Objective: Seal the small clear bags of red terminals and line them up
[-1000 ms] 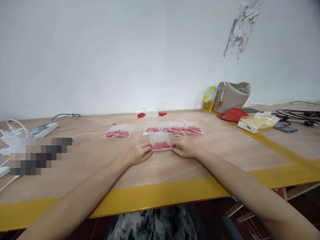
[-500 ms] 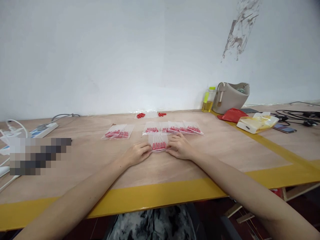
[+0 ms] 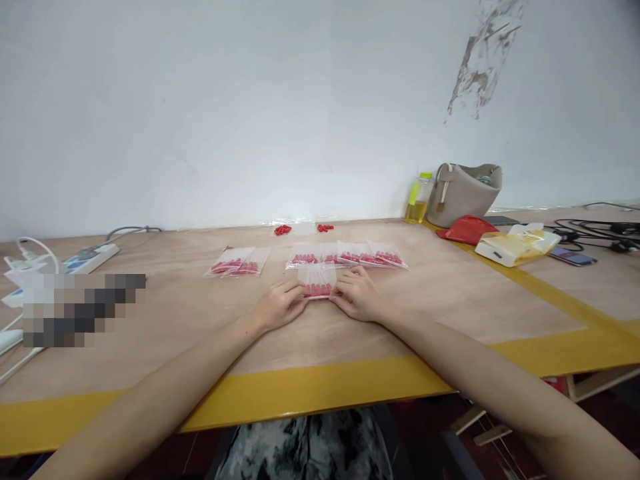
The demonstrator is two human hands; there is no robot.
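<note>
Between my two hands lies a small clear plastic bag [image 3: 318, 280] with a row of several red pieces along its near end. My left hand [image 3: 283, 303] pinches the bag's near left corner. The near right corner is gripped by the closed fingers of my right hand [image 3: 357, 293]. Just behind, similar bags of red pieces [image 3: 350, 255] overlap in a row. More such bags [image 3: 237, 262] rest to the left. Farther back, loose-looking red pieces [image 3: 283, 230] sit on clear plastic near the wall.
At the back right stand a bottle of yellow liquid [image 3: 417, 200] and a grey bag [image 3: 465, 193]. A red pouch [image 3: 465, 230], a yellow-white packet [image 3: 517, 245], a phone [image 3: 575, 257] and black cables lie rightward. White power strips [image 3: 93, 259] with cords are on the left. Yellow tape [image 3: 310, 387] lines the front edge.
My fingers have closed in slightly on the bag's near corners, and its near edge now looks rolled or bent up. The other bags stay put.
</note>
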